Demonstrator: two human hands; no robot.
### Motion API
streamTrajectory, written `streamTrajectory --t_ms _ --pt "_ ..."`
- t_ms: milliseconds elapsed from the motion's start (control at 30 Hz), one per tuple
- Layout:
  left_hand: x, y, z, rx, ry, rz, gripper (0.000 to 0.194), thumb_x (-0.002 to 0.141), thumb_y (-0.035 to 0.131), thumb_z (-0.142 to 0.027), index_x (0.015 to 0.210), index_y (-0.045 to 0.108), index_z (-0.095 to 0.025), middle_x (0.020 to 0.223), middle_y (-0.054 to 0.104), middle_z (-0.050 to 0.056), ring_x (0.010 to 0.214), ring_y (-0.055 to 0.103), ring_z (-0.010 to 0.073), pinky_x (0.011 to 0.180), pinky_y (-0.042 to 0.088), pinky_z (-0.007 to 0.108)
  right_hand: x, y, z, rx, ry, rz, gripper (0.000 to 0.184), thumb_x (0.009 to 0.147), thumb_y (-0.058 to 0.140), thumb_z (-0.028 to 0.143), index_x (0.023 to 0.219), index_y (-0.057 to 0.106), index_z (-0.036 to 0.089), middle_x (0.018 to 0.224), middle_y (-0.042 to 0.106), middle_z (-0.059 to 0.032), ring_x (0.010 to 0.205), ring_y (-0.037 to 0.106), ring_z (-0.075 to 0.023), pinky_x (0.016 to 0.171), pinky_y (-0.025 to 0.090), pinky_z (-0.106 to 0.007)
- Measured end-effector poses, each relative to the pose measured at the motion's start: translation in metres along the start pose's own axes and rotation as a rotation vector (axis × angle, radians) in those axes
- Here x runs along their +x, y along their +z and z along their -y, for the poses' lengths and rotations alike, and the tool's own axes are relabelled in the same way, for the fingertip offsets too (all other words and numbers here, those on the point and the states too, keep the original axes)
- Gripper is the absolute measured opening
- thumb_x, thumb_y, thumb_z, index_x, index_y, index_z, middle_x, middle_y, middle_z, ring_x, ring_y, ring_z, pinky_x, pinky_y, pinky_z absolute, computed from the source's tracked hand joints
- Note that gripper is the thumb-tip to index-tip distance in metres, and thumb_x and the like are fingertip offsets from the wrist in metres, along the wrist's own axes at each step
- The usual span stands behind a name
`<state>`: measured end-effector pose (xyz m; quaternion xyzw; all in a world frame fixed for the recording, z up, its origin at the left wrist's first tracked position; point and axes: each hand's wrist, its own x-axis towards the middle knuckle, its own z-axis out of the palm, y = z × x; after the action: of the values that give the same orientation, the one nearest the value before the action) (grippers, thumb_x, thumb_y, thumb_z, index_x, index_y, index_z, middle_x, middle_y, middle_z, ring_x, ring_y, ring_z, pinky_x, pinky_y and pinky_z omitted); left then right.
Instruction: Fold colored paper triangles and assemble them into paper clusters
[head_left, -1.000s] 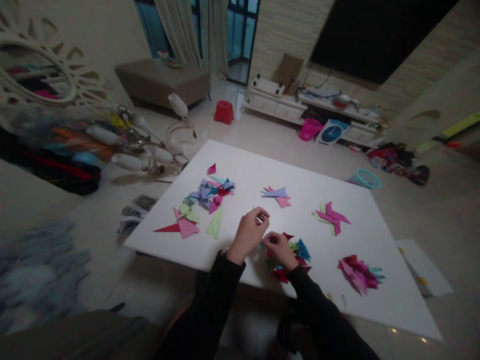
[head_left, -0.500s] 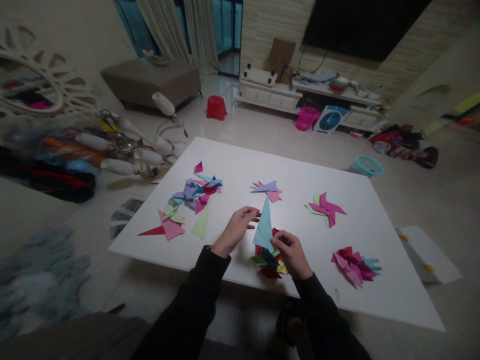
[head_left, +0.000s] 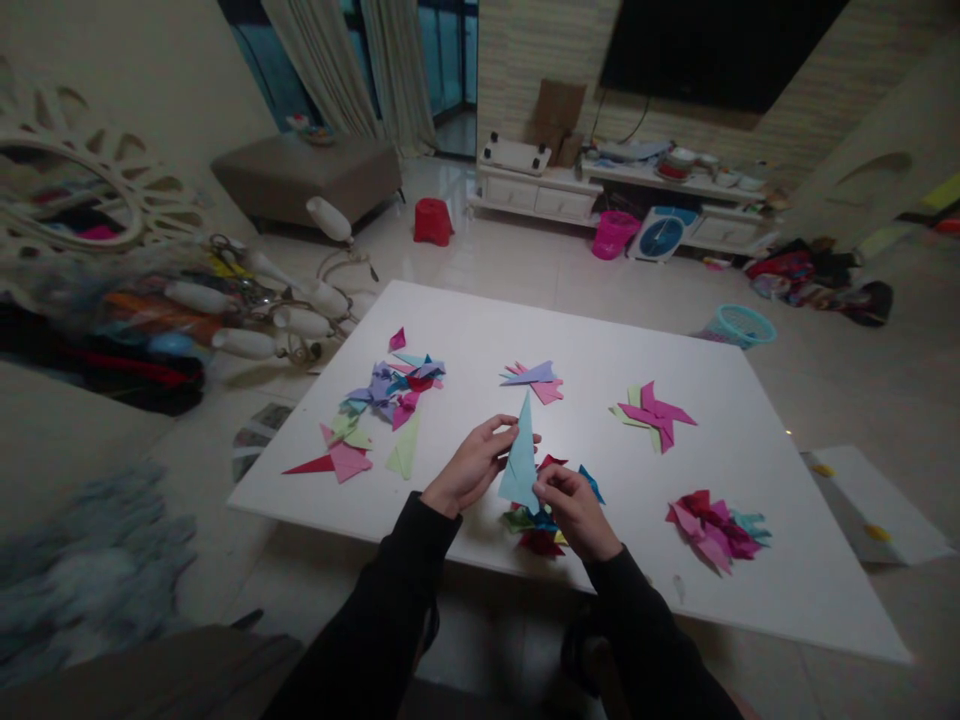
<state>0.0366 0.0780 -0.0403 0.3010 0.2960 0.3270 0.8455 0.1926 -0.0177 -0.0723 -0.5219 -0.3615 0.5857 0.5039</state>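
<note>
A light blue folded paper [head_left: 519, 465], long and pointed at the top, is held up over the near part of the white table [head_left: 465, 320]. My left hand [head_left: 474, 465] has it from the left side, thumb at the edge and fingers partly hidden behind it. My right hand [head_left: 576, 508] pinches its lower right corner. Below and behind the paper lies a pile of folded papers [head_left: 541, 542] in red, green, blue and yellow, partly covered by my right hand.
Left on the table are mixed origami pieces [head_left: 382, 390], a green folded piece [head_left: 405, 445] and a red pointed one [head_left: 309, 466]. Beyond my hands lies a purple and pink stack [head_left: 536, 378]. To the right are a magenta-green star shape [head_left: 654, 415] and a pink-red pile [head_left: 716, 530].
My left hand has closed in on the light blue paper and now grips its left side. The paper has shifted slightly left and tilted. My right hand keeps its pinch on the corner.
</note>
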Motion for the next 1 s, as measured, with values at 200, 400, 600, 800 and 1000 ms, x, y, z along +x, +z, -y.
streamTrajectory --t_ms 200,400,600,800,1000 --pt "-0.002 -0.003 -0.005 0.052 0.029 -0.048 0.047 0.074 0.083 -0.041 0.102 0.054 -0.017 0.100 0.074 0.012 0.089 0.072 0.0228 0.074 0.052 0.029 0.007 0.000 -0.004 0.000 -0.088 0.000 0.023 0.084 0.073 0.038 0.096 0.066 0.020 0.073 0.060 0.0016 0.065 0.054 -0.0134 0.064 0.043 -0.026" --pt "0.000 -0.009 -0.005 0.097 0.064 -0.101 0.046 0.073 0.083 -0.041 0.100 0.054 -0.016 0.100 0.075 0.013 0.086 0.073 0.0217 0.073 0.050 0.027 0.009 -0.011 0.015 -0.058 -0.381 -0.476 0.056 0.089 0.066 0.033 0.142 0.047 0.031 0.095 0.062 0.0011 0.065 0.054 -0.0116 0.064 0.048 -0.027" --pt "0.001 -0.004 -0.004 0.137 0.073 -0.141 0.045 0.071 0.084 -0.039 0.100 0.058 -0.014 0.099 0.075 0.013 0.085 0.072 0.0212 0.073 0.050 0.028 0.006 -0.007 0.011 -0.384 -0.212 -0.202 0.029 0.089 0.065 0.045 0.099 0.074 0.020 0.089 0.070 -0.0065 0.080 0.063 -0.0204 0.071 0.050 -0.032" --pt "0.003 -0.002 0.002 0.168 0.075 -0.133 0.046 0.068 0.087 -0.037 0.100 0.063 -0.013 0.096 0.075 0.011 0.085 0.071 0.0188 0.079 0.050 0.029 0.007 -0.004 0.006 -0.338 -0.182 -0.219 0.030 0.086 0.066 0.047 0.096 0.073 0.020 0.085 0.072 -0.0059 0.077 0.064 -0.0201 0.070 0.050 -0.032" --pt "0.007 -0.003 0.008 0.214 0.080 -0.142 0.048 0.063 0.091 -0.031 0.100 0.067 -0.010 0.091 0.074 0.009 0.085 0.069 0.0166 0.083 0.050 0.028 0.005 -0.004 0.008 -0.320 -0.170 -0.182 0.027 0.087 0.068 0.047 0.092 0.070 0.020 0.089 0.073 -0.0058 0.078 0.065 -0.0196 0.070 0.051 -0.030"
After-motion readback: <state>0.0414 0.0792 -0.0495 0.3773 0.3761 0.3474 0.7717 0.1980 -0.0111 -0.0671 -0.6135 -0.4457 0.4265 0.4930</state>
